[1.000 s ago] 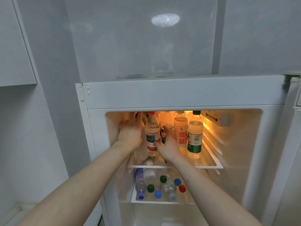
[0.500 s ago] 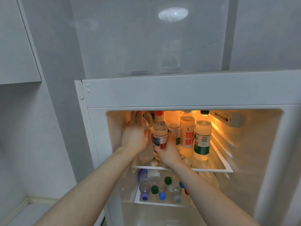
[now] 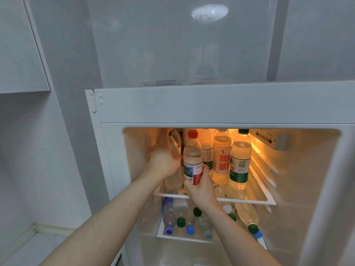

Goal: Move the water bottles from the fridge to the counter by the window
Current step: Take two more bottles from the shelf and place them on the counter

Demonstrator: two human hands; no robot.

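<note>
Two bottles are in my hands now, both upright on the top shelf [image 3: 249, 201] of the fridge [image 3: 211, 104]. My right hand [image 3: 199, 186] curls around the lower part of the red-cap bottle [image 3: 192, 158], clear with a red and white label. My left hand [image 3: 163, 160] grips a clear bottle [image 3: 174, 148] just beside it, at the left wall. Both stand with the long axis vertical, so I judge they must come straight toward me. More bottles lie on the lower shelf [image 3: 172, 237].
</note>
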